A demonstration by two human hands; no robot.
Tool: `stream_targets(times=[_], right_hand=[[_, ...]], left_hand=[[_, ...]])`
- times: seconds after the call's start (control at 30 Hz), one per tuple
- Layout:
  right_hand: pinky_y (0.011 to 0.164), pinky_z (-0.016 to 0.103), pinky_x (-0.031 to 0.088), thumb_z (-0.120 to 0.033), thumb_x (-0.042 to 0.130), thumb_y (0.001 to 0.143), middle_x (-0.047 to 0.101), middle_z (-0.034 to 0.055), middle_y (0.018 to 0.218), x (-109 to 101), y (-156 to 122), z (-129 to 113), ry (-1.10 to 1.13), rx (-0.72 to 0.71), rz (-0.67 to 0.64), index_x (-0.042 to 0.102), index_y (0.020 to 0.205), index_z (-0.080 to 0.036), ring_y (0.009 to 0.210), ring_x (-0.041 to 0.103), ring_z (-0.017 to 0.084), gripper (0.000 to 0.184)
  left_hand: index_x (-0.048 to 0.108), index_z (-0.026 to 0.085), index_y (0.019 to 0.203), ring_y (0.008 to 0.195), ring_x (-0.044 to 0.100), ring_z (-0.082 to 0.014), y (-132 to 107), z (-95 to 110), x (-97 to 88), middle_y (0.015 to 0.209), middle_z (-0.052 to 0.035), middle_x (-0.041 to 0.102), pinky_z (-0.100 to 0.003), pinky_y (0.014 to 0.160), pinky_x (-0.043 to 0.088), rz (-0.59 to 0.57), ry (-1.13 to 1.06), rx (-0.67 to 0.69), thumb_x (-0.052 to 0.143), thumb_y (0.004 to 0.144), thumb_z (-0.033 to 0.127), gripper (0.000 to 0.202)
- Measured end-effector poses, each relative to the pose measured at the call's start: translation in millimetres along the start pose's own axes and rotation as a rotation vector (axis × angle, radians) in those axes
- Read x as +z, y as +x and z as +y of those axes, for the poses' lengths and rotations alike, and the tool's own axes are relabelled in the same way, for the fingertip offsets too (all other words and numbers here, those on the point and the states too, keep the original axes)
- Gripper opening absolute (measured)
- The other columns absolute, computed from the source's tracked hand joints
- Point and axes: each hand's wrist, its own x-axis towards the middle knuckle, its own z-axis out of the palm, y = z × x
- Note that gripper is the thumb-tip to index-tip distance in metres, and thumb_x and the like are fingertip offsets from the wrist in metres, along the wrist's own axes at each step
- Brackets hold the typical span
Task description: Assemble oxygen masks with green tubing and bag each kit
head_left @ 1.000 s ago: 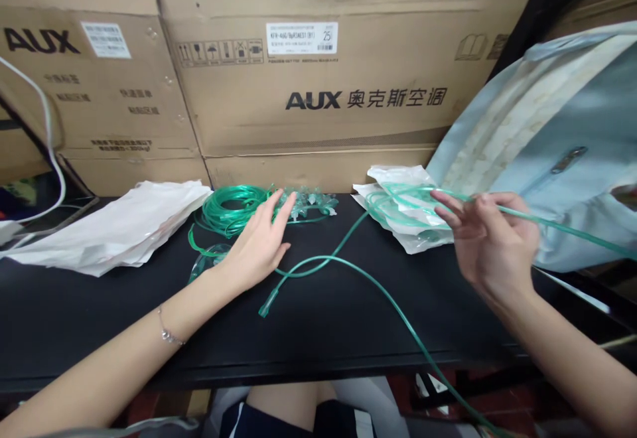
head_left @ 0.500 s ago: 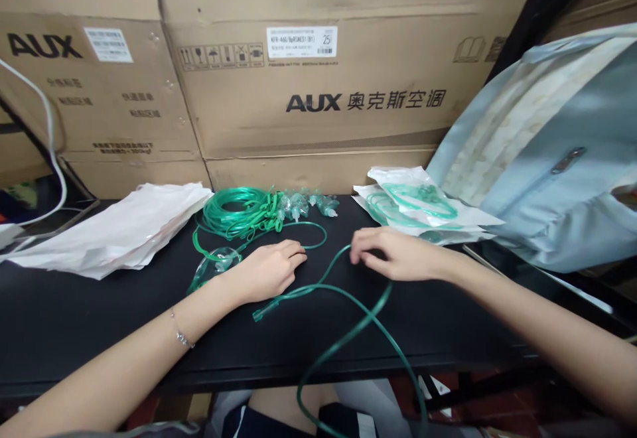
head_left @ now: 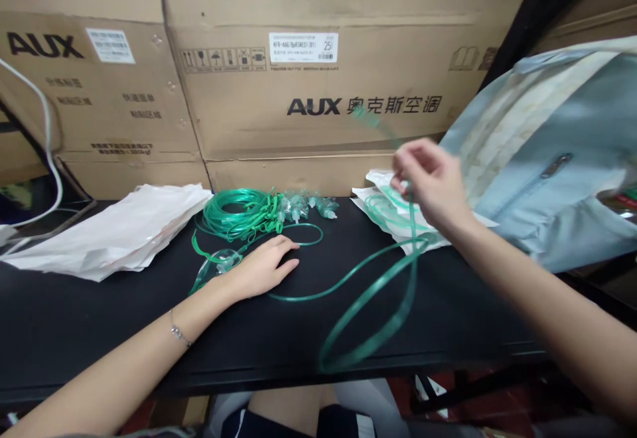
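Observation:
My left hand [head_left: 261, 267] lies palm down on the black table [head_left: 99, 318], fingers loosely together, pressing the green tube where it runs past a clear mask [head_left: 216, 264]. My right hand [head_left: 430, 182] is raised above the table, pinching the long green tube [head_left: 383, 292], which hangs from it in a blurred loop. Behind my left hand sits a coil of green tubing [head_left: 239, 212] with small clear connectors [head_left: 308, 207].
White plastic bags [head_left: 114, 229] lie at the left. Packaged tubing [head_left: 393, 209] lies under my right hand. Cardboard boxes [head_left: 318, 99] wall off the back. A large pale blue bag [head_left: 557, 159] stands at the right. A white cable [head_left: 50, 133] hangs at far left.
My right hand rose from the table up and to the right, pulling the green tube into a hanging loop. My left hand stayed pressed on the tube.

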Motion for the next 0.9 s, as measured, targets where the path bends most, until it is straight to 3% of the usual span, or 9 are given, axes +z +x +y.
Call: stream_targets(times=[0.1, 0.17, 0.23, 0.3, 0.4, 0.53, 0.63, 0.77, 0.9], right_hand=[[0.036, 0.021, 0.030, -0.040, 0.047, 0.085, 0.040, -0.0041, 0.062, -2.5, 27.2, -2.9, 0.101, 0.003, 0.404, 0.036, 0.076, -0.024, 0.046, 0.042, 0.008, 0.021], [0.036, 0.019, 0.031, -0.042, 0.041, 0.088, 0.043, -0.0026, 0.067, 4.8, 41.8, -8.3, 0.109, 0.005, 0.470, 0.034, 0.080, -0.024, 0.050, 0.045, 0.007, 0.021], [0.039, 0.019, 0.036, -0.045, 0.034, 0.090, 0.045, -0.0019, 0.070, 15.9, 53.9, -14.2, 0.127, -0.013, 0.468, 0.034, 0.083, -0.025, 0.056, 0.047, 0.008, 0.021], [0.043, 0.019, 0.040, -0.045, 0.030, 0.091, 0.045, -0.0024, 0.070, 26.9, 63.7, -18.9, 0.173, -0.018, 0.473, 0.034, 0.086, -0.025, 0.059, 0.049, 0.008, 0.022], [0.046, 0.019, 0.043, -0.042, 0.025, 0.093, 0.043, -0.0033, 0.068, 36.8, 72.8, -20.8, 0.190, -0.009, 0.485, 0.034, 0.090, -0.024, 0.061, 0.052, 0.008, 0.021], [0.043, 0.018, 0.044, -0.039, 0.035, 0.090, 0.044, -0.0033, 0.066, 30.8, 71.7, -6.1, 0.098, -0.068, 0.452, 0.036, 0.086, -0.024, 0.057, 0.052, 0.008, 0.015], [0.042, 0.020, 0.045, -0.036, 0.042, 0.087, 0.042, -0.0039, 0.065, 14.4, 67.6, 20.7, 0.090, -0.090, 0.517, 0.037, 0.080, -0.024, 0.054, 0.052, 0.009, 0.015], [0.046, 0.022, 0.048, -0.034, 0.040, 0.086, 0.041, -0.0055, 0.063, -13.3, 66.8, 55.5, 0.157, 0.004, 0.616, 0.033, 0.080, -0.024, 0.054, 0.055, 0.009, 0.014], [0.046, 0.020, 0.047, -0.023, 0.029, 0.089, 0.040, -0.0061, 0.061, -35.4, 58.7, 62.1, 0.262, 0.135, 0.686, 0.030, 0.076, -0.024, 0.052, 0.053, 0.007, 0.012]], left_hand=[[0.057, 0.015, 0.107, 0.118, 0.043, -0.0276, 9.9, 13.7, -0.7, 0.115, -0.0121, 0.056, -0.054, 0.102, 0.023, 0.104, 0.067, -0.048, 0.041, 0.085, 0.036, 0.035], [0.057, 0.015, 0.109, 0.122, 0.037, -0.0292, 23.5, 28.2, -2.9, 0.120, -0.0119, 0.055, -0.054, 0.102, 0.022, 0.170, -0.004, -0.063, 0.043, 0.083, 0.044, 0.041], [0.058, 0.018, 0.107, 0.123, 0.036, -0.0307, 40.7, 42.1, -6.2, 0.121, -0.0090, 0.055, -0.058, 0.104, 0.011, 0.208, -0.090, -0.046, 0.049, 0.078, 0.049, 0.043], [0.057, 0.018, 0.108, 0.123, 0.038, -0.0305, 56.8, 53.3, -10.1, 0.122, -0.0095, 0.055, -0.056, 0.106, 0.006, 0.200, -0.262, -0.006, 0.057, 0.072, 0.044, 0.045], [0.056, 0.013, 0.109, 0.116, 0.047, -0.0246, 67.2, 66.4, -17.8, 0.121, -0.0128, 0.056, -0.046, 0.105, 0.024, 0.111, -0.859, 0.055, 0.046, 0.078, 0.032, 0.037], [0.055, 0.013, 0.111, 0.100, 0.060, -0.0218, 44.7, 75.9, -32.9, 0.109, -0.0103, 0.064, -0.043, 0.094, 0.040, -0.150, -1.778, 0.007, 0.024, 0.089, 0.037, 0.045], [0.057, 0.013, 0.110, 0.068, 0.066, -0.0133, 15.0, 63.2, -39.2, 0.084, -0.0056, 0.070, -0.032, 0.077, 0.052, -0.142, -2.066, -0.169, 0.021, 0.090, 0.042, 0.050], [0.056, 0.008, 0.108, 0.041, 0.057, -0.0093, -15.3, 26.1, -36.3, 0.072, -0.0086, 0.068, -0.022, 0.043, 0.049, -0.383, -2.034, -0.521, 0.020, 0.092, 0.034, 0.046], [0.043, 0.004, 0.122, 0.023, 0.027, -0.0008, -32.5, 8.1, -51.3, 0.059, -0.0023, 0.059, -0.013, 0.026, 0.029, -0.157, -2.102, -0.518, 0.019, 0.093, 0.035, 0.049]])
